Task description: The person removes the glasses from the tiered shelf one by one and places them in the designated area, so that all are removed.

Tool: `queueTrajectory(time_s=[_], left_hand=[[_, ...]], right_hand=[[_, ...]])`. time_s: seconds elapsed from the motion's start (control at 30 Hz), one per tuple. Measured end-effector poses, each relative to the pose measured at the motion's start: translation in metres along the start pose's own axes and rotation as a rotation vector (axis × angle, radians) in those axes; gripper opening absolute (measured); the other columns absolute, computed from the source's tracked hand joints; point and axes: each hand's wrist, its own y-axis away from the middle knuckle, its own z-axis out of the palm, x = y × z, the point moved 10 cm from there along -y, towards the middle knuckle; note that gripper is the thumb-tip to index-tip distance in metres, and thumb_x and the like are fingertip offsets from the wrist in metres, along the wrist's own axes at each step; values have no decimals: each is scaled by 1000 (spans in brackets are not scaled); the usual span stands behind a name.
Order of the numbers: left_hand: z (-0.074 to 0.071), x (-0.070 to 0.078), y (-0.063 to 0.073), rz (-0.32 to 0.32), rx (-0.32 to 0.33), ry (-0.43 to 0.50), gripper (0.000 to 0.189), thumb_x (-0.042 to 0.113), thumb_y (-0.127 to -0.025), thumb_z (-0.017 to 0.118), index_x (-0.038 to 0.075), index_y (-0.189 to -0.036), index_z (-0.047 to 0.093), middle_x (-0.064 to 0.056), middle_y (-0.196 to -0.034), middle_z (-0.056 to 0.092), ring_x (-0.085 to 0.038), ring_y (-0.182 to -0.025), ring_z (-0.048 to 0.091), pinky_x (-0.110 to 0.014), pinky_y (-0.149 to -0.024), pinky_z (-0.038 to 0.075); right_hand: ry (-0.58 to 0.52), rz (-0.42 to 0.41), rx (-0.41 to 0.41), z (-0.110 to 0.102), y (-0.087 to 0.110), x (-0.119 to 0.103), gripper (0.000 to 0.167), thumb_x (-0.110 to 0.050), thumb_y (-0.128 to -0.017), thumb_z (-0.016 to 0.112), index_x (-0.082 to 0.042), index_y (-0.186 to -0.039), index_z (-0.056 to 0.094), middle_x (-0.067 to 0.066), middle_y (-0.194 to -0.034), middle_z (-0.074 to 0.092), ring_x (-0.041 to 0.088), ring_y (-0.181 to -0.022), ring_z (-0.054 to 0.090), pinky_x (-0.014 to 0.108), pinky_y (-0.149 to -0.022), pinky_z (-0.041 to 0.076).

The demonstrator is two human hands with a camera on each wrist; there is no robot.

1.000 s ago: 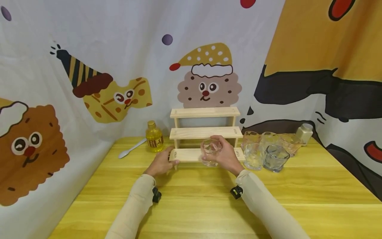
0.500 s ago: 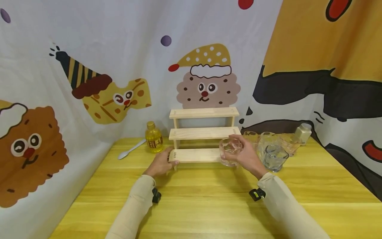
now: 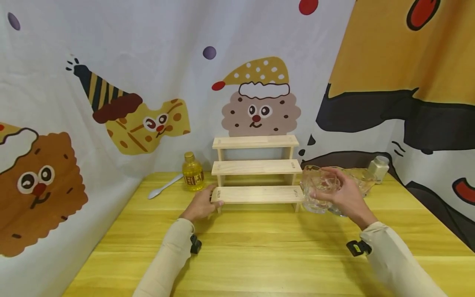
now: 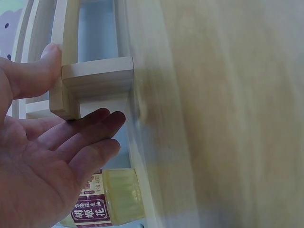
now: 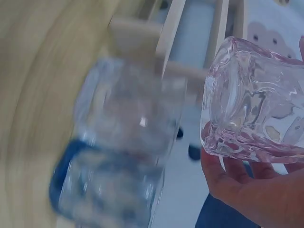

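Note:
My right hand [image 3: 350, 196] holds a faintly pink, wavy-walled drinking glass [image 5: 256, 99] to the right of the stepped wooden shelf [image 3: 257, 194]. In the head view it overlaps the glasses standing there. A clear glass [image 5: 133, 109] and a bluish-grey glass [image 5: 109, 185] show blurred beyond it in the right wrist view. My left hand [image 3: 200, 204] grips the left end of the shelf's lowest step. Its thumb lies on the board, with the other fingers stretched past the board's end in the left wrist view.
A yellow oil bottle [image 3: 193, 173] stands left of the shelf, beside a pale spoon [image 3: 165, 186] lying on the wooden table [image 3: 245, 251]. More glasses [image 3: 365, 179] and a white-capped jar [image 3: 378, 168] are at the back right. A printed curtain [image 3: 167, 62] hangs behind.
My right hand has carried the pink glass rightward from in front of the lowest step to the group of glasses. My left hand has stayed at the shelf's end.

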Motion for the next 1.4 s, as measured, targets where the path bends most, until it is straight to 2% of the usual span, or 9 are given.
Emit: queueTrajectory(time_s=[0.1,0.23,0.33,0.5,0.6,0.77,1.07,1.27,1.4], left_hand=[[-1,-1,0,-3,-1,-3,66,24,-96,70,4,-151,41,-22,-137,61,-35,-124,61,-52,-103,51],[-1,-1,0,-1,-4,-5,66,24,-96,70,5,-152,41,-21,-136,62,-33,-122,62,-50,-101,52],[0,-1,-1,3,-6,-6,66,24,-96,70,5,-152,41,-21,-136,62,-34,-123,62,-50,-102,52],[2,-2,-1,6,-10,-5,67,24,-96,70,5,-152,39,-21,-138,61,-35,-126,60,-51,-104,51],[1,-1,-1,11,-6,0,67,23,-96,70,4,-152,40,-21,-139,61,-35,-126,60,-51,-104,51],[0,0,-2,20,2,-5,67,23,-95,70,3,-151,40,-22,-139,60,-36,-127,60,-52,-105,50],[-1,-5,-2,16,0,3,68,23,-96,70,3,-152,39,-22,-139,60,-36,-126,60,-51,-104,51],[-5,1,-1,37,5,-16,68,23,-95,70,0,-151,39,-25,-138,60,-39,-126,60,-53,-103,51],[-2,3,0,47,-2,-23,67,23,-95,71,-1,-151,40,-25,-135,62,-38,-123,61,-52,-102,52]], right_hand=[[31,7,47,-20,3,11,90,-39,-81,84,-9,-152,39,26,-142,51,43,-121,56,53,-89,55],[76,45,95,-47,7,31,91,-40,-81,84,-7,-153,38,23,-138,53,13,-106,59,35,-79,54],[99,81,126,-67,10,48,93,-43,-83,82,-7,-155,35,20,-137,52,-2,-98,47,44,-81,52],[114,139,187,-100,14,76,94,-43,-85,80,-9,-158,30,8,-126,53,-5,-97,39,58,-84,46],[129,168,200,-114,15,91,97,-42,-87,78,-6,-159,25,12,-127,51,7,-99,46,61,-84,46],[126,206,188,-122,13,111,97,-39,-91,74,6,-156,19,38,-146,35,55,-119,40,70,-86,42],[135,233,88,-101,6,142,98,-37,-89,77,12,-152,22,40,-142,38,56,-117,46,45,-73,52],[92,225,48,-86,-1,149,99,-33,-84,83,12,-151,24,39,-141,39,55,-117,50,20,-65,49],[102,240,18,-83,-2,154,100,-34,-83,83,12,-150,24,39,-142,40,56,-120,49,25,-69,52]])
